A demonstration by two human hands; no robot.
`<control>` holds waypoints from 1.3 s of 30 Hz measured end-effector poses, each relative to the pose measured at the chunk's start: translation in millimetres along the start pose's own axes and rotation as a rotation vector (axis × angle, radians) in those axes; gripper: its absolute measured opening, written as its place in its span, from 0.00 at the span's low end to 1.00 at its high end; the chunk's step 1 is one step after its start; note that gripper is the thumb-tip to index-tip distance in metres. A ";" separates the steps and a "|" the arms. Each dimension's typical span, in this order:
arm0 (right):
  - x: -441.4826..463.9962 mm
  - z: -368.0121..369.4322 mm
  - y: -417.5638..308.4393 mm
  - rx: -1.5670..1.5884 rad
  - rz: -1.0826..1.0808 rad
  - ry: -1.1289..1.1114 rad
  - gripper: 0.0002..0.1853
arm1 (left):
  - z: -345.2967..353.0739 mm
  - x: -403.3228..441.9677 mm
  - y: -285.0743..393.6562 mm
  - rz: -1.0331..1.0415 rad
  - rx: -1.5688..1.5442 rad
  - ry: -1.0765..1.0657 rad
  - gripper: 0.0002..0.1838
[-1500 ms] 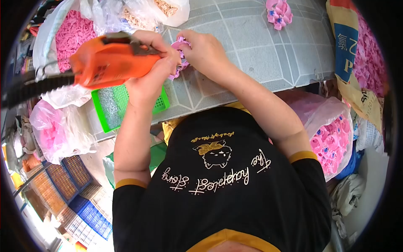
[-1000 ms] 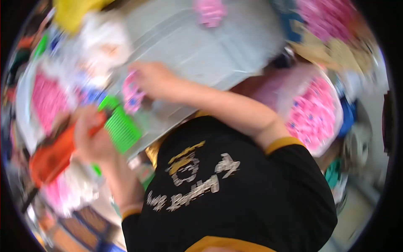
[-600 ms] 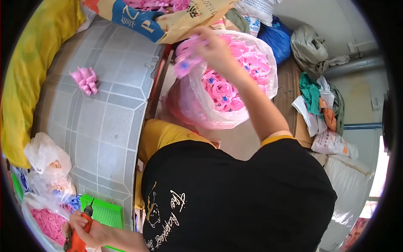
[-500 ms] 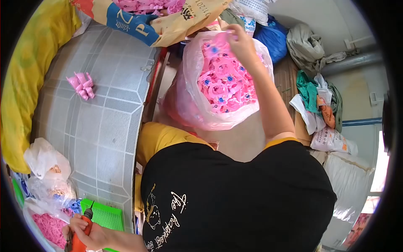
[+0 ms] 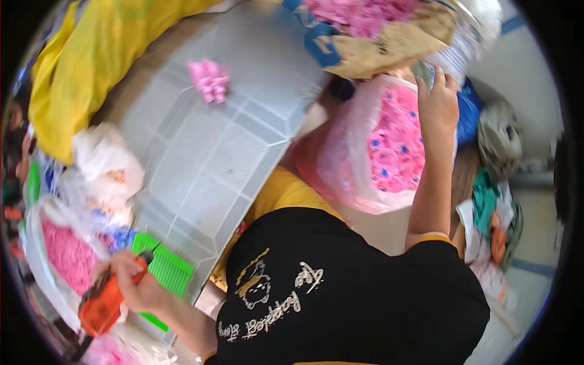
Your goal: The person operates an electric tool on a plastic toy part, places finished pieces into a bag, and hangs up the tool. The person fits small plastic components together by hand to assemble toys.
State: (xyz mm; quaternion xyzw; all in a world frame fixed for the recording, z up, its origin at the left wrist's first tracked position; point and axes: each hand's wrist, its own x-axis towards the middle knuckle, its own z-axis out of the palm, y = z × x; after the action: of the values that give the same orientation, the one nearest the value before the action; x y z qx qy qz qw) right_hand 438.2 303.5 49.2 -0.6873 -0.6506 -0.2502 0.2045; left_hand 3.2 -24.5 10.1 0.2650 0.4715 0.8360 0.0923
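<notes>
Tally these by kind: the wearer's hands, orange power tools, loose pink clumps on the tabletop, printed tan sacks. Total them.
Left hand and right hand: 2
Orange power tool: 1
Pink clump: 1
Printed tan sack: 1
Total: 5

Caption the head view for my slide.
Left hand gripping an orange power screwdriver beside a green basket; open right hand near a translucent bag of pink-and-blue plastic parts.
</notes>
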 end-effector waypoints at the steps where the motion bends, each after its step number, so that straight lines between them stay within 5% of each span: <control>1: -4.3 -1.3 -25.3 0.140 -0.087 0.001 0.26 | 9.6 -0.5 -2.1 0.035 0.034 0.093 0.20; 6: -35.7 -3.5 -181.6 0.917 -0.388 -0.384 0.20 | 8.9 -7.0 3.1 0.116 0.153 -0.077 0.18; 8: -33.9 19.1 -238.2 0.992 -0.445 -0.401 0.23 | 4.3 -10.7 8.5 0.127 0.161 -0.109 0.17; 13: -14.5 45.9 -346.7 0.668 -0.761 -0.332 0.26 | -13.1 -15.7 29.2 0.128 0.177 -0.005 0.17; 15: -4.6 38.6 -369.5 0.576 -0.706 -0.736 0.26 | -20.7 -19.6 39.7 0.112 0.273 0.114 0.17; 20: -6.7 48.5 -385.0 0.265 -0.906 -0.373 0.13 | -53.3 -13.1 47.9 0.146 0.446 0.239 0.17; 22: -6.4 50.9 -384.5 0.295 -0.876 -0.453 0.14 | -69.2 -10.8 43.2 0.162 0.514 0.270 0.16; 28: -51.3 20.4 -364.9 1.024 -0.852 -0.666 0.13 | -91.7 -4.2 32.4 0.152 0.511 0.268 0.16; 36: -181.6 -28.8 -374.7 1.316 -0.886 -1.007 0.14 | -101.5 0.9 26.4 0.168 0.475 0.226 0.16; 39: -205.5 -35.4 -383.6 1.379 -0.871 -0.974 0.14 | -103.1 -0.1 26.2 0.163 0.530 0.239 0.16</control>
State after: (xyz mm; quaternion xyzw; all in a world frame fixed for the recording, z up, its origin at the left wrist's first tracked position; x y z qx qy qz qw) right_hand 47.3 146.0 -65.2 -0.1406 -0.8677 0.4491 0.1601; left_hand -48.9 -114.8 -10.8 0.2166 0.6579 0.7138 -0.1034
